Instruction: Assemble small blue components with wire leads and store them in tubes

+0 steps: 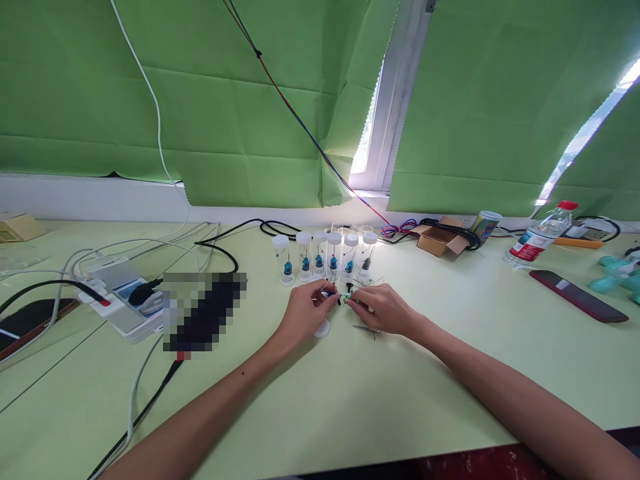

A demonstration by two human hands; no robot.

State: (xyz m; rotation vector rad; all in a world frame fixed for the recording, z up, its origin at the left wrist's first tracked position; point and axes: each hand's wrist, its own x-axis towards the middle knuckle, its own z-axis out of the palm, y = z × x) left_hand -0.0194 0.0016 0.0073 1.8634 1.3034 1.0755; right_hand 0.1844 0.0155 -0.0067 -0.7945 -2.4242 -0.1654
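Close together in the middle of the table, both my hands have their fingertips pinched. My left hand [306, 308] holds a small dark part with a thin wire sticking up; its exact kind is too small to make out. My right hand [386, 308] grips a tiny green piece [347, 298] just to the right of it. A small black part [349, 287] is visible between and beyond the fingers. Under my left hand lies a round white lid [323, 329]. A thin metal tool [367, 329] rests below my right hand. Behind stand several clear white-capped tubes [305, 257] holding blue parts and wires.
On the left are a white power strip [125, 307] with plugs and cables, and a phone [33, 323]. At the right are an open cardboard box [440, 239], a can [485, 227], a red-capped water bottle [540, 237] and a dark red case [577, 295].
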